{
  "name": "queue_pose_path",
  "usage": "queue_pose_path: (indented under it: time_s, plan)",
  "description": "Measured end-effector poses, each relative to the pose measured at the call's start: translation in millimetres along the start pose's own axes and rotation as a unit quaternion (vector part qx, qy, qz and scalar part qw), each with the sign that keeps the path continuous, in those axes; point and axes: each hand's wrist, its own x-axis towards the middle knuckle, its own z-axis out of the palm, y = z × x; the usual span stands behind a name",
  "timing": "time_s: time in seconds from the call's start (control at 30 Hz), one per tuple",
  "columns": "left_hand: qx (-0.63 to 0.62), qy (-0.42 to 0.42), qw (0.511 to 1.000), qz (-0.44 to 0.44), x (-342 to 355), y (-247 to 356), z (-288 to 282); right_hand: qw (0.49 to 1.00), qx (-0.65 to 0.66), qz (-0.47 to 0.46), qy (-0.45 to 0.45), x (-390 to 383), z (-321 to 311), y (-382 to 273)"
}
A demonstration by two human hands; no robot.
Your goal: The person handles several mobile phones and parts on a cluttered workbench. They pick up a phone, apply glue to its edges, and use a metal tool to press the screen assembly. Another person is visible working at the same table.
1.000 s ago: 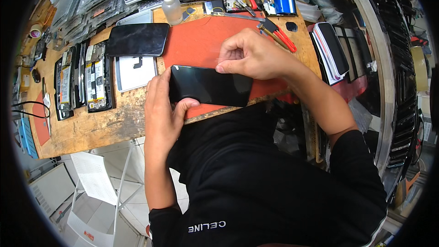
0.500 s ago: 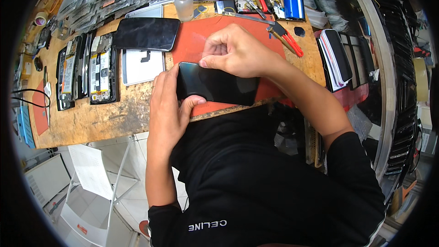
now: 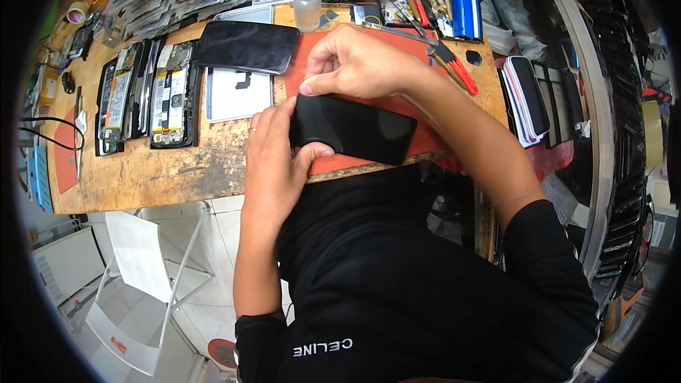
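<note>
- Wooden workbench (image 3: pixel 135 181): scuffed top with dark, blotchy stains near its front edge.
- White folding chair (image 3: pixel 138 245): thin tubular legs and a flat back, standing on the tiled floor in front of the bench.
- Pile of clear, bubbly-textured pouches (image 3: pixel 159 0): crinkled and shiny, filling the bench's back left.
- Orange-red mat (image 3: pixel 427 128): smooth and flat, partly hidden by the right forearm crossing above it.
- Right hand (image 3: pixel 355 64): thumb pressed against the curled index finger at the phone's far left corner; whether a thin film lies between them, I cannot tell.
- Left hand (image 3: pixel 273 145): wrapped around the phone's left end, thumb on the near edge.
- Black phone (image 3: pixel 355 126): a glossy, round-cornered slab over the mat, near the bench's front edge.
- Dark-screened device (image 3: pixel 248 46): smudged glass, overlapping a flat white panel (image 3: pixel 237 99).
- Opened phone (image 3: pixel 170 96): battery and boards bare, with similar ones just beside it.
- Blue cylinder (image 3: pixel 464 6): shiny, next to crowded tools at the back.
- Dropper bottle (image 3: pixel 308 13): cloudy, translucent, upright behind the mat.
- Red-handled tool (image 3: pixel 464 73): lying right of the right hand.
- Ring (image 3: pixel 253 129): a thin band on a left finger.
</note>
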Motion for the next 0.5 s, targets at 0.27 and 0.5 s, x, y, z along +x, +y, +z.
queue_pose_path:
  time_s: [0.27, 0.5]
  plan:
    - [0.062, 0.041, 0.997, 0.03, -1.7, 1.1, 0.6, 0.996, -0.025, 0.051, -0.065, -3.0, -14.9, -6.6]
    - [0.063, 0.043, 0.996, 0.044, -0.7, -1.0, 0.3, 0.996, 0.042, 0.058, -0.053, 0.8, -16.1, -9.0]
